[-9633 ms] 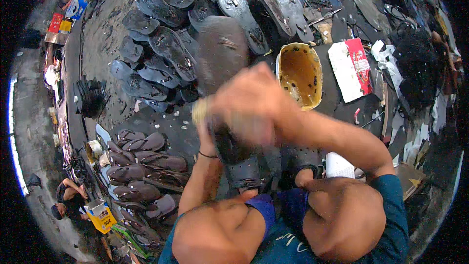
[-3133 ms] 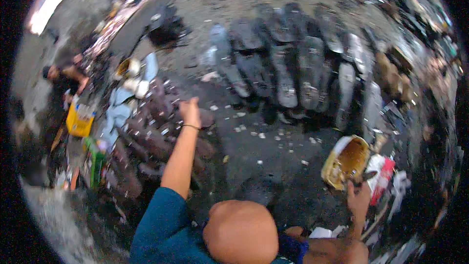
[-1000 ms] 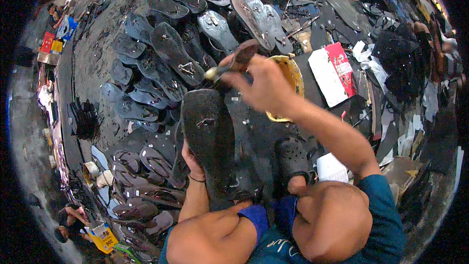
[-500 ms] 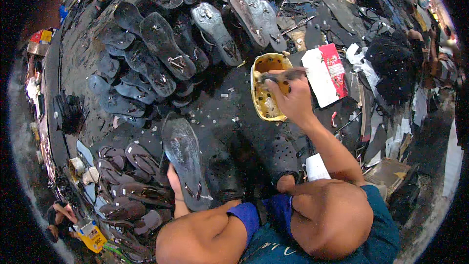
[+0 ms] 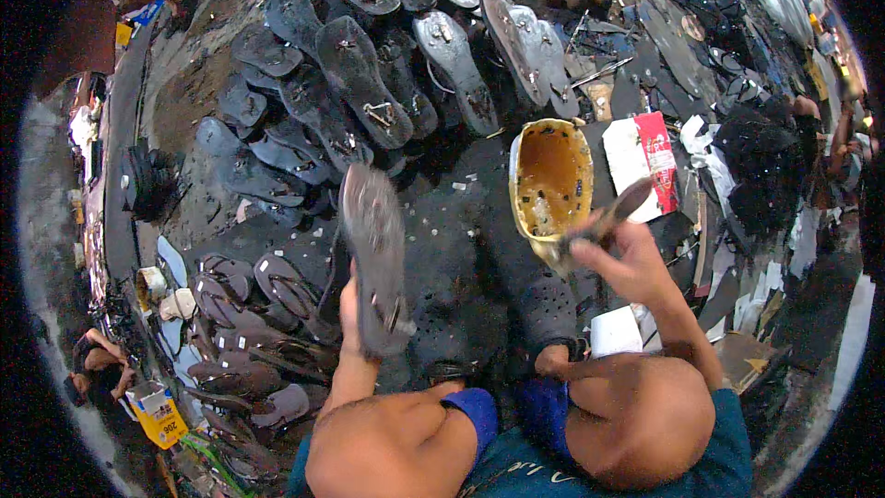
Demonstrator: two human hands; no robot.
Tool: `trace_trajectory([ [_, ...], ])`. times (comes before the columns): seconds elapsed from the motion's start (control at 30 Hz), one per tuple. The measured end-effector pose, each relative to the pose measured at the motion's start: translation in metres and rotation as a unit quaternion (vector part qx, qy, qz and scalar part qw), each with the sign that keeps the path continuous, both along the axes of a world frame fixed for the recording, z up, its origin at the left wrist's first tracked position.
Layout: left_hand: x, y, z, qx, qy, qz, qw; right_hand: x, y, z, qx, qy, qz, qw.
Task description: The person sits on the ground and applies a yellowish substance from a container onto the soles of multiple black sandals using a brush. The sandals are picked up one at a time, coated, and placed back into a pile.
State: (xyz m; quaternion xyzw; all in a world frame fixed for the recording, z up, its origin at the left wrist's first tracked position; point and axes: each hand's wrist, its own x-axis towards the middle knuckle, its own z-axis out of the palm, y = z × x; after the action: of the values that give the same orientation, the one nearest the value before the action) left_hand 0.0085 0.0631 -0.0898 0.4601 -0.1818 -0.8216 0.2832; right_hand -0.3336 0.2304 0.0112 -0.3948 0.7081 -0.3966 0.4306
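My left hand (image 5: 349,312) grips a dark sandal sole (image 5: 374,258) by its left edge and holds it raised and tilted in front of my knees. The sole is slightly blurred. In my right hand (image 5: 636,263) is a brush (image 5: 619,207), its handle pointing up and away, its bristle end near the front rim of a yellow-crusted tub (image 5: 515,166). Amber, glue-like liquid with dark specks lies in the tub. Pale, wet-looking material hangs at the brush end, blurred by motion.
Piled black sandal soles (image 5: 364,83) lie ahead on the left. Dark strapped flip-flops (image 5: 286,281) are stacked to the near left. A red and white piece of cardboard (image 5: 636,166) lies right of the tub, among scraps. At far left sits another person (image 5: 97,364).
My right hand has drawn the brush out of the tub toward me. My left hand has lifted the sole and turned it more upright. The view has shifted a little.
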Motion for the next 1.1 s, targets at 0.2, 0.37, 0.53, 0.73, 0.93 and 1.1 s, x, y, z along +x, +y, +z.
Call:
trace_trajectory([
  [0.2, -0.112, -0.027, 0.049, -0.062, 0.114, -0.076, 0.989, 0.068, -0.096, -0.007, -0.288, 0.010, 0.097, 0.953],
  [0.37, -0.105, -0.023, 0.034, 0.000, 0.234, -0.022, 0.972, 0.066, -0.111, -0.017, -0.366, 0.137, 0.109, 0.914],
  [0.53, -0.086, -0.038, 0.000, -0.025, 0.341, -0.026, 0.939, 0.071, -0.072, 0.014, -0.370, 0.131, 0.232, 0.890],
  [0.73, -0.089, -0.055, 0.004, 0.032, 0.266, -0.008, 0.963, 0.083, -0.072, -0.014, -0.370, 0.103, 0.149, 0.911],
  [0.93, -0.111, -0.008, 0.024, -0.041, 0.111, 0.016, 0.993, 0.056, -0.122, 0.001, -0.411, 0.238, 0.146, 0.868],
  [1.1, -0.121, -0.041, 0.026, -0.007, 0.077, -0.037, 0.996, 0.087, -0.079, 0.004, -0.450, 0.257, 0.199, 0.832],
])
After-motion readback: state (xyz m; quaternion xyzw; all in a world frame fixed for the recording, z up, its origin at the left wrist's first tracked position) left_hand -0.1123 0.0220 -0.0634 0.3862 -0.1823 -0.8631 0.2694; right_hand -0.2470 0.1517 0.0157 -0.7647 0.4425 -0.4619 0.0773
